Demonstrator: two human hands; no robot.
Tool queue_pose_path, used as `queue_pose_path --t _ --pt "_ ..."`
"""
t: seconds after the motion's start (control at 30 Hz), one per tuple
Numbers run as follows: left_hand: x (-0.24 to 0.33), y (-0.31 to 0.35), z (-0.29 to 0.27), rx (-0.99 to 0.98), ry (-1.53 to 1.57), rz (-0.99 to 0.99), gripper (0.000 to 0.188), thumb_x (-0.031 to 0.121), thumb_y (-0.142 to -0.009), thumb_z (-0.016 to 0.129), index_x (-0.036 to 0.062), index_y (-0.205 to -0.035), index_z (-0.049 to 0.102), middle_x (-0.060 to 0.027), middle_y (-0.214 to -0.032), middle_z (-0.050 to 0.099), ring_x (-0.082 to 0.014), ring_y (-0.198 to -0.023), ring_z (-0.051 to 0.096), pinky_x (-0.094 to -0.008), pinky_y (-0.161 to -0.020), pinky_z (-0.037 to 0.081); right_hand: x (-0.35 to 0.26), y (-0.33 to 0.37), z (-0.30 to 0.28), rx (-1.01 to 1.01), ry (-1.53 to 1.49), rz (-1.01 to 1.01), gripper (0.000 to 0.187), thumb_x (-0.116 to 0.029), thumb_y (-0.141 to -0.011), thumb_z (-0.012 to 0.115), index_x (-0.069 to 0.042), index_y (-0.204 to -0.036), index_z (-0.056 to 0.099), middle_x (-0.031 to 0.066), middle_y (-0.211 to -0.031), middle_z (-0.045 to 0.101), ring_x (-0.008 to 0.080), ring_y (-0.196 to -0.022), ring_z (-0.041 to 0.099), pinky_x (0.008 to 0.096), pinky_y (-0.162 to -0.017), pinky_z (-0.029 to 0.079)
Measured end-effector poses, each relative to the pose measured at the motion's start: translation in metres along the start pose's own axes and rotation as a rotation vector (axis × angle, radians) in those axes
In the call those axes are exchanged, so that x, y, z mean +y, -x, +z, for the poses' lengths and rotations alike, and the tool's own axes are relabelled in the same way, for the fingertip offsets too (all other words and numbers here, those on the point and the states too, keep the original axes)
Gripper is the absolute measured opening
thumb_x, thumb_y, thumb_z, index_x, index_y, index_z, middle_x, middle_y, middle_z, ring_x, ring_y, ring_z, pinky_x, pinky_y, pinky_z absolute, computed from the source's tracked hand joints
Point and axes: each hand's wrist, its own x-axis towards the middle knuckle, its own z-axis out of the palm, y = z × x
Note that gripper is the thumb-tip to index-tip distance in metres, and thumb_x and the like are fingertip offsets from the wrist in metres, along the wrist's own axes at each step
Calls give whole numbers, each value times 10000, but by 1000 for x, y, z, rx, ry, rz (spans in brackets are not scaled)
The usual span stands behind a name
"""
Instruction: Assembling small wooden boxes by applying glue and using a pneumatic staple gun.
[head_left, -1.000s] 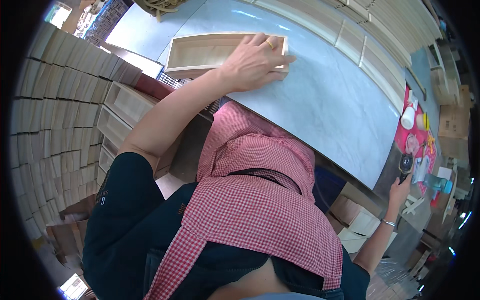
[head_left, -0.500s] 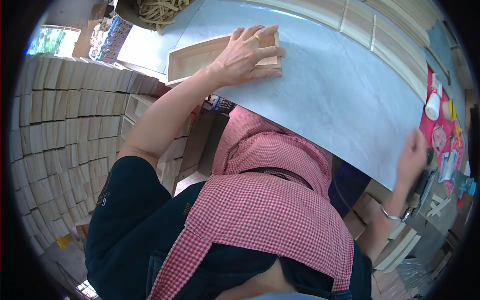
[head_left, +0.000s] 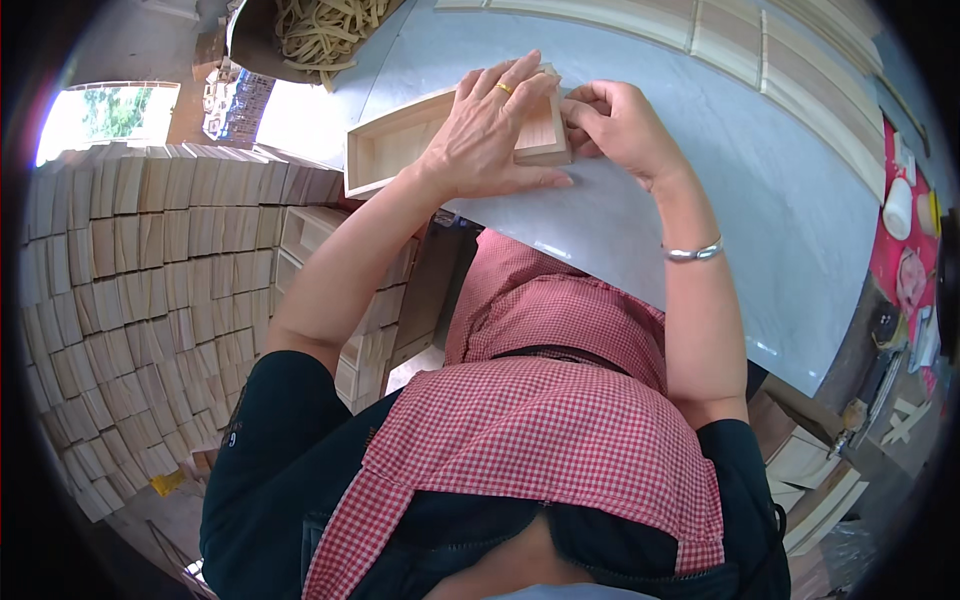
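Observation:
A shallow, open-topped box of pale wood (head_left: 395, 145) lies on the grey-blue tabletop (head_left: 740, 205). My left hand (head_left: 485, 130), with a gold ring, spans its right part, thumb by the near wall and fingers over the far side, holding it. At the box's right end wall is my right hand (head_left: 622, 125), fingers curled and pinched close to the wood. Whatever those fingertips hold, if anything, is hidden. A silver bracelet (head_left: 692, 250) circles my right wrist.
Wooden strips (head_left: 725, 30) line the table's far edge. A container of curled wood-coloured strips (head_left: 325, 35) stands far left. Stacked wooden boxes (head_left: 160, 270) fill the left side. A white bottle (head_left: 898, 208) rests on a pink surface at the right.
My right hand has come from the table's right edge over to the box's right end. The left hand stays on the box, its fingers slightly shifted. The whole view has shifted a little.

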Motion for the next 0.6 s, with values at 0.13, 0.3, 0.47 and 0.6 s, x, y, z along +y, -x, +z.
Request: queue_pose_path --t 0.13,0.3,0.47,0.6 --pt "3 -1 -1 -56 -14 -14 1039 760 -685 746 135 -1449 424 -178 -1564 352 -400 -1345 406 -553 -1133 277 6 -8 -17 -192 -814 581 170 -87 -859 600 76 -897 634 115 -747 641 165 -626 580 276 -555 512" --pt "4 -3 0 12 -66 38 1028 764 -675 749 187 -1465 435 -177 -1554 354 -396 -1338 408 -551 -1128 283 26 -1 8 119 170 -192 176 -92 -864 592 70 -930 616 108 -753 643 151 -622 578 272 -557 505" --pt "2 -3 0 -60 -44 14 983 773 -670 744 251 -1456 468 -164 -1538 369 -391 -1334 409 -549 -1120 294 34 13 13 131 151 -256 174 -85 -852 585 56 -951 612 85 -739 624 133 -601 530 259 -538 459" --pt "-2 0 2 -40 -40 14 900 771 -690 730 296 -1422 511 -152 -1532 376 -381 -1332 411 -545 -1114 305 39 24 20 137 148 -303 179 -80 -843 579 45 -967 608 67 -727 609 119 -584 492 249 -523 423"
